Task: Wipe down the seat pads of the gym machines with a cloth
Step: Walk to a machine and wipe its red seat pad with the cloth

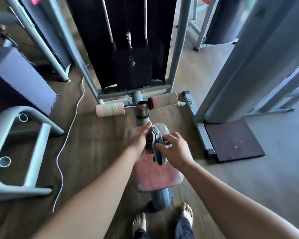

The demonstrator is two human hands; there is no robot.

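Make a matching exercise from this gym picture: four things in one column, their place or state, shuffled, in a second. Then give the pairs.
Things:
1. grey cloth
2. seat pad
3. dark floor mat
4. white cable

Places or states:
A. snakes along the wooden floor left of the seat
B. held between both hands above the seat
C. lies flat on the floor right of the seat
D. pink, worn and flaking, on a blue-grey post

Pairs: 1-B, 2-D, 3-C, 4-A
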